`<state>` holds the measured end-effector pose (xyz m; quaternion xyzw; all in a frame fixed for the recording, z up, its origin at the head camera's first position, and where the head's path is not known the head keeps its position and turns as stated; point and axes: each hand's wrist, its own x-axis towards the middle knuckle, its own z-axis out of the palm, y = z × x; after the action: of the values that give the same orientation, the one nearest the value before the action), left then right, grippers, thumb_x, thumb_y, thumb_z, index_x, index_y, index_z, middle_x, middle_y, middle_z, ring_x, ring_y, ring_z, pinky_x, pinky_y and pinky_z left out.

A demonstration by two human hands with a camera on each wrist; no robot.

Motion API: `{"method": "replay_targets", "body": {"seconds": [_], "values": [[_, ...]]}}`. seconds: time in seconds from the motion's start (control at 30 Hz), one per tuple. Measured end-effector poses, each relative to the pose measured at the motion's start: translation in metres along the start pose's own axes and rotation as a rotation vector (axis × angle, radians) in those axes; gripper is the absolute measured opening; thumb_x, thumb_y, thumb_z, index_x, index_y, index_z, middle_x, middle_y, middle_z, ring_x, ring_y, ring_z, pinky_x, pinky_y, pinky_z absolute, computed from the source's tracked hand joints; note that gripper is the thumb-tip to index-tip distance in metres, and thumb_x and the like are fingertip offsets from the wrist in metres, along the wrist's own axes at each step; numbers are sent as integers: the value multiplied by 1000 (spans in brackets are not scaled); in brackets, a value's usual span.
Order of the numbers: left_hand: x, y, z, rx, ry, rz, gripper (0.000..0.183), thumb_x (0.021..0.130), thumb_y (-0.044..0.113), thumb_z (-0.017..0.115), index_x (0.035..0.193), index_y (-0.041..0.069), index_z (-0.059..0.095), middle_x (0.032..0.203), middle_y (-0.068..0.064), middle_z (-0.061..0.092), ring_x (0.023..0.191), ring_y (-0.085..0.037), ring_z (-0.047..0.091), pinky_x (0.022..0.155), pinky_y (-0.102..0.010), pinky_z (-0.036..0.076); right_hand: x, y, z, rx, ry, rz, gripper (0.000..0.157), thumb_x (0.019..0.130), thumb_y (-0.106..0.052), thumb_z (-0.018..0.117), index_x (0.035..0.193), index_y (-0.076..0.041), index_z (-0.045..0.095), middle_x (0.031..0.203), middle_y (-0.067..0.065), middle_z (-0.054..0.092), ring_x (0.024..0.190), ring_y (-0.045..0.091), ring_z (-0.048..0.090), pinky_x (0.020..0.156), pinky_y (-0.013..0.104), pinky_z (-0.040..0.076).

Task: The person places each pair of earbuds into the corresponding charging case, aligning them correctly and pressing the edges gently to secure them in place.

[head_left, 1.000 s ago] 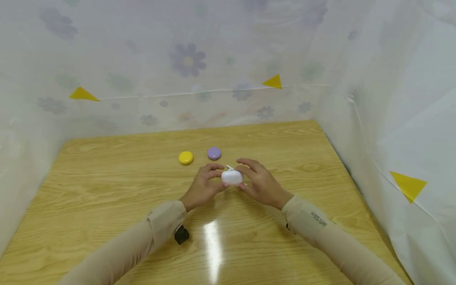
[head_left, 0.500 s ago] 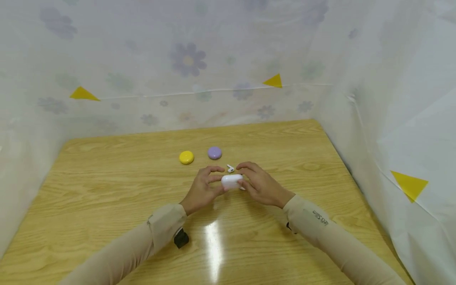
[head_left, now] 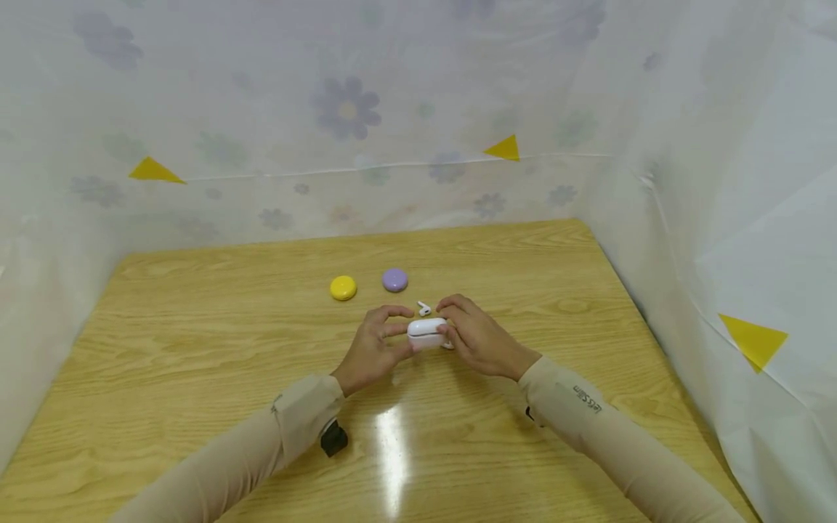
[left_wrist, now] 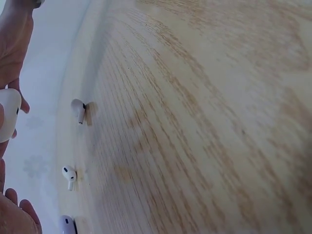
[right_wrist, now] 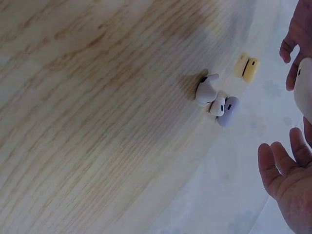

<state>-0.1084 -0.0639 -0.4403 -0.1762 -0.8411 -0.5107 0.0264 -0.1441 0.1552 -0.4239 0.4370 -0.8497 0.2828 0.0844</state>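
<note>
My left hand [head_left: 370,350] and right hand [head_left: 484,338] hold a white earbud case [head_left: 425,340] between them, above the middle of the table. The left fingers and thumb grip the case's left end, while the right thumb and fingers are at its right end. A dark line runs between lid and body. Just beyond the case lies a white earbud [head_left: 424,309] on the wood. A second earbud [left_wrist: 79,111] lies nearer, mostly covered by the right hand in the head view. The right wrist view shows the case [right_wrist: 304,90] raised off the table.
Farther back on the wooden table [head_left: 229,319] lie a round yellow case [head_left: 343,288] and a round purple case [head_left: 395,280]. White flowered sheeting [head_left: 392,87] with yellow triangles stands behind and along the sides.
The white case has come slightly nearer and tilted, uncovering the far earbud. A dark line between lid and body now shows. Both hands keep their hold, nearly in place.
</note>
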Motion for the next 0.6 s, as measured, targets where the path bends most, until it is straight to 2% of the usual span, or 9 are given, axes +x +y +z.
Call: {"method": "replay_targets", "body": {"seconds": [0.23, 0.43, 0.6], "values": [[0, 0, 0, 29, 3, 3, 29, 76, 11, 79, 103, 1, 73, 122, -9, 61, 122, -30, 47, 104, -56, 35, 2, 4, 1, -14, 26, -29, 24, 101, -15, 43, 103, 2, 59, 111, 18, 58, 96, 22, 59, 82, 36, 52], [-2, 2, 1, -14, -2, -43, 29, 76, 11, 79, 102, 0, 73, 124, -8, 60, 123, -29, 45, 106, -55, 34, 4, 5, 0, -9, 45, -8, 17, 99, -8, 47, 93, 1, 61, 106, 17, 61, 95, 24, 60, 82, 37, 52], [-3, 1, 4, 11, -4, -39, 31, 76, 13, 79, 104, 1, 73, 124, -8, 60, 123, -30, 46, 106, -53, 34, 6, 6, -1, -12, 53, 22, 17, 98, -7, 49, 92, 1, 62, 107, 18, 61, 97, 26, 60, 83, 39, 52]]}}
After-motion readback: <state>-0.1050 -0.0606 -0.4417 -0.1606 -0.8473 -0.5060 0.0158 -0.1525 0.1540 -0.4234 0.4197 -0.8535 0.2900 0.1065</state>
